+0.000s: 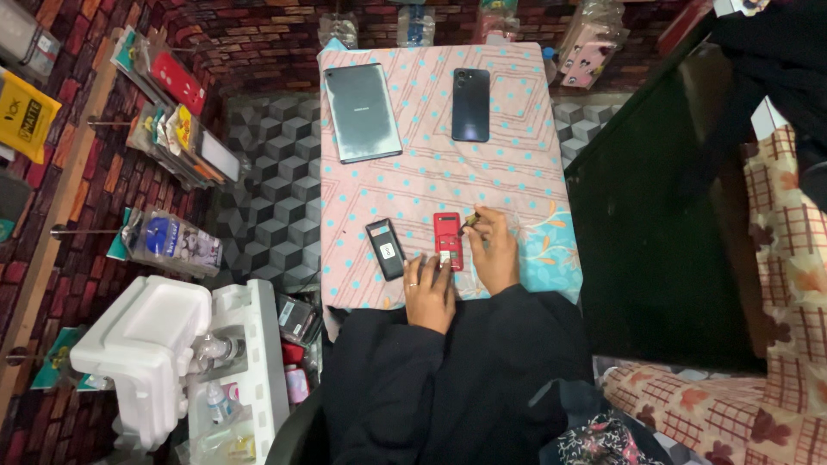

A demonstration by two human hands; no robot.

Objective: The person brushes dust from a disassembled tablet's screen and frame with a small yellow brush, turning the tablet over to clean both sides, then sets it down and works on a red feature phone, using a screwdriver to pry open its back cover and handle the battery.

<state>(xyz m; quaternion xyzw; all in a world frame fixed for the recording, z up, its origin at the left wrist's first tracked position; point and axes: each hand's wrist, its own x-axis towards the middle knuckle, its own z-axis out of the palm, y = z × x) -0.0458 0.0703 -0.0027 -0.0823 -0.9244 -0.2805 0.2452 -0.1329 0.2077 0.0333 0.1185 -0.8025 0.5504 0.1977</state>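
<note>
A small red phone (447, 234) lies face down with its back open on the pink patterned tabletop (517, 164). My left hand (429, 288) rests its fingertips on the red phone's near end. My right hand (493, 245) sits just right of that phone and pinches a small dark tool (470, 222) whose tip points toward the phone's upper right edge. A black phone back cover (385, 248) lies to the left of the red phone. Black sleeves cover both my arms.
At the far end of the table lie a grey tablet (362, 112) and a dark smartphone (471, 104). White foam packaging (146, 344) stands at the lower left. Packaged phone accessories (168, 125) hang on the brick-patterned wall. A dark cabinet (655, 224) stands at the right.
</note>
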